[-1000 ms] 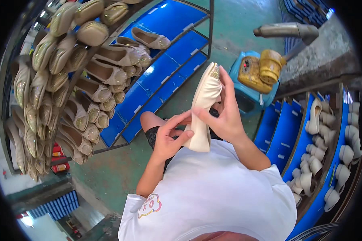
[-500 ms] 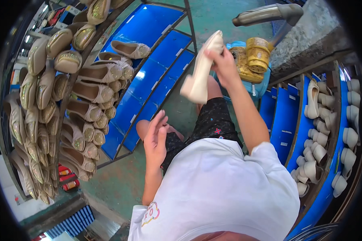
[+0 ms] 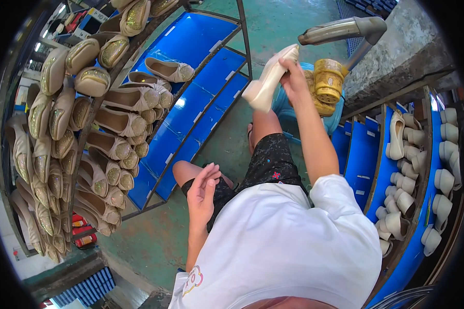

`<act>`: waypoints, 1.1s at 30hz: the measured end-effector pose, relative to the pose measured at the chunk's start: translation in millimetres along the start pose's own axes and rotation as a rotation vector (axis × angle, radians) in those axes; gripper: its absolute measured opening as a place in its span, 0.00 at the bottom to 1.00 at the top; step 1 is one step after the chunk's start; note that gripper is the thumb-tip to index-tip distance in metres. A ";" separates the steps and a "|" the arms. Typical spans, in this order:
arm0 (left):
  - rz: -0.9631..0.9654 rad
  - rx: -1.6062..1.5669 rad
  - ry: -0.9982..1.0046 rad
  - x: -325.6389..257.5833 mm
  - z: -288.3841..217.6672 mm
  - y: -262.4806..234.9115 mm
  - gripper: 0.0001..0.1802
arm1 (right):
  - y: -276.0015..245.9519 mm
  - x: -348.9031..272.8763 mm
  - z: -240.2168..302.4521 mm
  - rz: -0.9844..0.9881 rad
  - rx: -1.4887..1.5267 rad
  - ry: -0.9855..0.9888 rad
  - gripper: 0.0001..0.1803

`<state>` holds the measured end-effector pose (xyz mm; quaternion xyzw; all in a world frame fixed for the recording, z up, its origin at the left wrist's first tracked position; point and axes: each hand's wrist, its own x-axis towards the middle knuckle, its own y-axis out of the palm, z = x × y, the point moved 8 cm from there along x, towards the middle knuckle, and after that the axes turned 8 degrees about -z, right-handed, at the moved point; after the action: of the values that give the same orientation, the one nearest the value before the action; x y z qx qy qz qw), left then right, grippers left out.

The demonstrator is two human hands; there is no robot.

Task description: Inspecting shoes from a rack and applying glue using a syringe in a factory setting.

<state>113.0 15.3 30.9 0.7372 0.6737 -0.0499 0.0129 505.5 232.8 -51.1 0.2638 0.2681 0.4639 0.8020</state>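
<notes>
I see my right hand (image 3: 293,77) raised out ahead of me, fingers clenched around a cream shoe (image 3: 269,78), gripping it near the heel end so the toe hangs down and to the left of the hand. The shoe sits just left of the yellow cylindrical part (image 3: 328,82), close to it; contact I cannot tell. A grey metal nozzle (image 3: 340,31) pokes out above that yellow part, right over the shoe's upper end. Below the yellow part is a blue tub (image 3: 288,105), partly hidden by my arm. My left hand (image 3: 203,193) is released, fingers loose and holding nothing, resting at my left knee over the dark patterned shorts (image 3: 273,157), well below the shoe. Far left of the shoe stands a blue shelved rack (image 3: 201,67) with rows of beige and gold shoes (image 3: 113,123) on its left side; its shelves nearest the shoe are bare blue. Right of the yellow part, a second blue rack (image 3: 363,154) carries pale cream shoes (image 3: 407,149) set upright in rows. Green floor (image 3: 273,26) beyond.
</notes>
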 end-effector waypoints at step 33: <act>-0.155 -0.470 -0.092 -6.8 -8.0 -71.4 0.36 | 198.3 -295.2 54.8 0.703 -0.433 -0.362 0.42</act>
<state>41.8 15.8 43.0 0.6572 0.7199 0.0737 0.2107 297.3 47.1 176.2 0.2420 -0.0859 0.6999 0.6665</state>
